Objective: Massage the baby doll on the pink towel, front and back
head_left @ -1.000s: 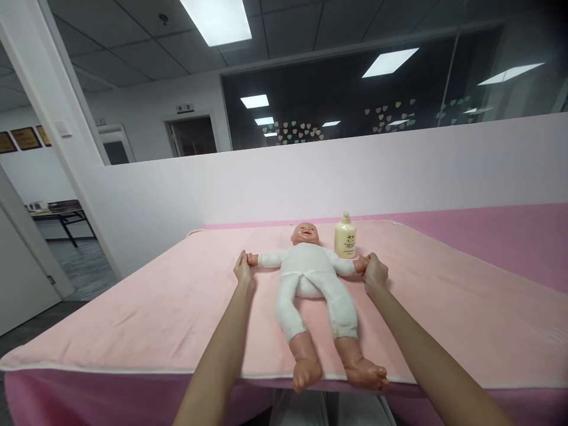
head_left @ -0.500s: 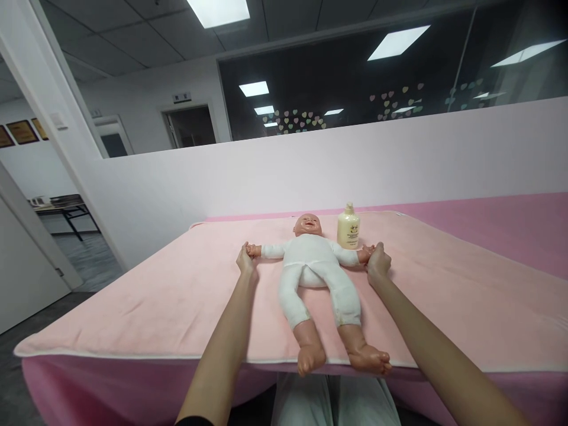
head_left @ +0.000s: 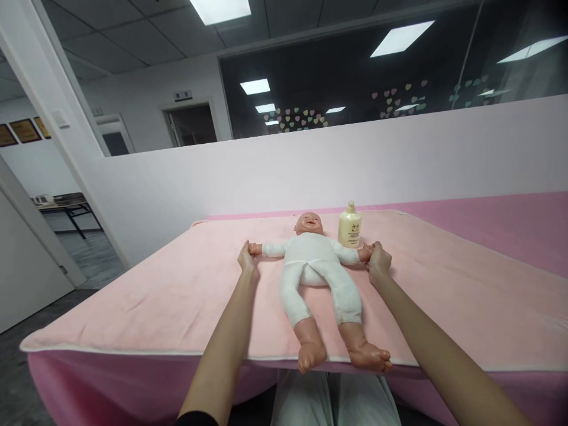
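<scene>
A baby doll (head_left: 314, 260) with a white cloth body lies on its back on the peach-pink blanket (head_left: 186, 307). Its head points away from me and its bare feet reach the near edge. My left hand (head_left: 247, 258) is closed around the doll's hand on the left. On the other side, my right hand (head_left: 380, 261) grips the doll's other hand. Both doll arms are stretched straight out sideways. A pale yellow pump bottle (head_left: 349, 227) stands upright beside the doll's head, a little beyond my right hand.
A darker pink cover (head_left: 133, 384) hangs below the blanket at the front of the table. Behind it rises a low white wall (head_left: 284, 171) with a dark window above. A door (head_left: 26, 254) and a small table (head_left: 71, 207) are at the left.
Both hands keep their hold on the doll's hands, its arms still spread. The whole view has shifted very slightly; nothing else visibly differs.
</scene>
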The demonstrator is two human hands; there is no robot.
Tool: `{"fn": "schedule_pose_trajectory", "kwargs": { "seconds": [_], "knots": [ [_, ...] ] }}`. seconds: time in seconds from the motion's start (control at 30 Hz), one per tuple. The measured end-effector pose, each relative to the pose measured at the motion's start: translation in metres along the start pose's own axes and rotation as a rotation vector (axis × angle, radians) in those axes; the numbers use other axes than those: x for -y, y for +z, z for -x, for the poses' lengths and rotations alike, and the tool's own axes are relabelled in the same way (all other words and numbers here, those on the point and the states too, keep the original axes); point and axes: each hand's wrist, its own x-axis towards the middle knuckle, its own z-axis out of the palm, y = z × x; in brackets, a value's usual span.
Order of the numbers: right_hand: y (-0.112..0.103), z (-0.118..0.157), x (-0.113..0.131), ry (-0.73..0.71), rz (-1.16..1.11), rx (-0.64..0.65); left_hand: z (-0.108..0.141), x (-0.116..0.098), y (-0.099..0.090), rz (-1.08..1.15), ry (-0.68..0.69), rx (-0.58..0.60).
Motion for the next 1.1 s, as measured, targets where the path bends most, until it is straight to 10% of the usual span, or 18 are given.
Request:
{"fn": "schedule_pose_trajectory", "kwargs": {
  "seconds": [1.1],
  "knots": [
    [-0.003,-0.005,-0.010,-0.121,0.011,0.099,-0.007,-0.002,-0.004,0.121,-0.097,0.033]
  ]
}}
